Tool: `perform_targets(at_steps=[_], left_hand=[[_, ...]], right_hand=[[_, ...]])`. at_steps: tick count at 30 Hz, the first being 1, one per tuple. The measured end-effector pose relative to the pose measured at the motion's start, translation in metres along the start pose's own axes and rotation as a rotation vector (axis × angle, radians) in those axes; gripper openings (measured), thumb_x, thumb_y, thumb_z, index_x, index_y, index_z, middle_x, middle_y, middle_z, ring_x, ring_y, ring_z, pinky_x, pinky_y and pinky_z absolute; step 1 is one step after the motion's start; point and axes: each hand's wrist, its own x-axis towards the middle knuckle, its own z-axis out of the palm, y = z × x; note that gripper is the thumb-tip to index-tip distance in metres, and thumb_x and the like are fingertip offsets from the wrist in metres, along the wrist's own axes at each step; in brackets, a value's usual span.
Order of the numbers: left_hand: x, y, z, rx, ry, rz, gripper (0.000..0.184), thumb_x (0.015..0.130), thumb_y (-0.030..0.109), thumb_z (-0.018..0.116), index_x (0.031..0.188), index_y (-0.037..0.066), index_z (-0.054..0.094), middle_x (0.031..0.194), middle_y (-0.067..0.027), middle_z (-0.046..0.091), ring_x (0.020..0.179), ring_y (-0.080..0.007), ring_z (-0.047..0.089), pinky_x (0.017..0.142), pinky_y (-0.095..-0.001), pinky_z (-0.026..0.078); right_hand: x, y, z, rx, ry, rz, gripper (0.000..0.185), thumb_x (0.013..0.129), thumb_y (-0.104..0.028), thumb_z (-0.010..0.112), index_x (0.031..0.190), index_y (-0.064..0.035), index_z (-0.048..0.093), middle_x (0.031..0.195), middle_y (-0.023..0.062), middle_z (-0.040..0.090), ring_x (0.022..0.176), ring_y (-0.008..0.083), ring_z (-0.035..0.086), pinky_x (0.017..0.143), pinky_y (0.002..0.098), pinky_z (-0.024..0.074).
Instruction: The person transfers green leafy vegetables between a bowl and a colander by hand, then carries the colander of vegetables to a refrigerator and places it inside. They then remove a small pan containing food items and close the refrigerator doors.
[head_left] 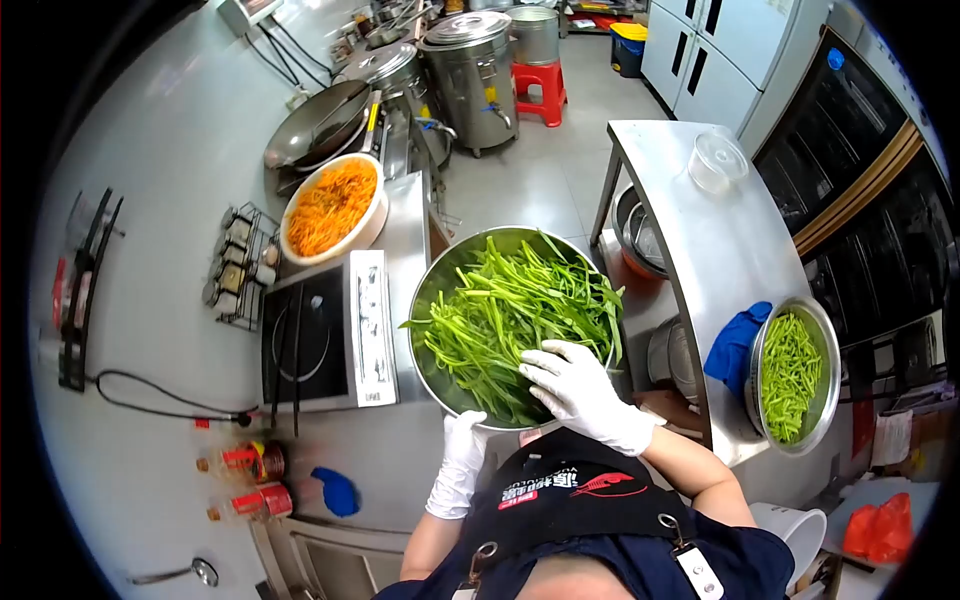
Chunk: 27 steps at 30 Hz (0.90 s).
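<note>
A large steel bowl [425,375] full of long green leafy vegetables [510,310] is in front of my body, close to the counter edge. My left hand [463,445], in a white glove, grips the near rim of this bowl, with the thumb over the edge and the other fingers mostly hidden. On the near right part of the greens rests my gloved right hand [570,385], its fingers stretched out and slightly apart. Whether any stems are under that palm is hidden.
Left, a counter carries an induction cooker [310,340] with chopsticks across it and a white basin of shredded orange vegetable [375,215]. Right, a steel table [690,240] bears a plastic container [717,160], a blue cloth [738,345] and a bowl of cut green pieces [828,400].
</note>
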Motion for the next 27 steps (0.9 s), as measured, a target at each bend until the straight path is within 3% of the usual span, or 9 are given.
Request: perform_targets(at_steps=[6,10,19,22,25,27], left_hand=[[0.079,-0.011,0.049,0.049,0.008,-0.007,0.053,0.072,-0.003,0.045,0.125,-0.006,0.041,0.117,-0.0198,0.055,0.103,-0.0354,0.059,0.083,-0.053,0.052],[0.119,-0.008,0.09,0.023,0.012,-0.003,0.053,0.073,-0.003,0.045,0.125,-0.006,0.04,0.116,-0.0204,0.055,0.099,-0.0358,0.06,0.079,-0.053,0.054],[0.195,0.017,0.159,-0.016,0.069,-0.006,0.051,0.073,-0.003,0.045,0.124,-0.007,0.04,0.114,-0.0207,0.056,0.099,-0.0357,0.061,0.078,-0.0525,0.055],[0.232,0.029,0.164,0.021,0.102,0.007,0.039,0.074,-0.003,0.044,0.112,-0.009,0.047,0.103,-0.0185,0.058,0.09,-0.031,0.063,0.076,-0.046,0.056],[0.273,0.049,0.186,0.026,0.067,-0.01,0.039,0.074,-0.004,0.045,0.113,-0.009,0.047,0.102,-0.0182,0.059,0.09,-0.0302,0.063,0.076,-0.0456,0.056],[0.307,0.05,0.182,0.078,0.039,-0.024,0.045,0.074,-0.002,0.045,0.119,-0.009,0.044,0.109,-0.0204,0.058,0.093,-0.0341,0.063,0.077,-0.0499,0.056]], right_hand=[[0.034,0.089,-0.051,0.1,0.149,-0.008,0.023,0.072,-0.009,0.069,0.094,-0.0055,0.064,0.093,0.0069,0.063,0.082,0.0248,0.058,0.071,0.035,0.045],[0.072,0.151,-0.087,0.069,0.373,0.071,0.022,0.07,-0.001,0.067,0.091,-0.0061,0.063,0.086,0.0081,0.062,0.077,0.0259,0.058,0.068,0.0358,0.0452],[0.133,0.254,-0.099,0.111,0.516,0.281,0.024,0.075,0.0,0.062,0.099,-0.0045,0.062,0.098,0.0117,0.062,0.094,0.0291,0.057,0.085,0.0373,0.0452],[0.144,0.292,-0.094,0.19,0.544,0.406,0.023,0.075,0.002,0.061,0.098,-0.0042,0.062,0.097,0.0113,0.062,0.095,0.0281,0.057,0.085,0.0358,0.0452],[0.166,0.327,-0.088,0.166,0.545,0.417,0.023,0.075,0.001,0.062,0.097,-0.004,0.062,0.097,0.0109,0.062,0.095,0.0275,0.057,0.085,0.0353,0.0448],[0.186,0.34,-0.088,0.124,0.538,0.38,0.023,0.075,0.001,0.062,0.097,-0.004,0.062,0.097,0.0109,0.062,0.094,0.0276,0.057,0.086,0.0355,0.0447]])
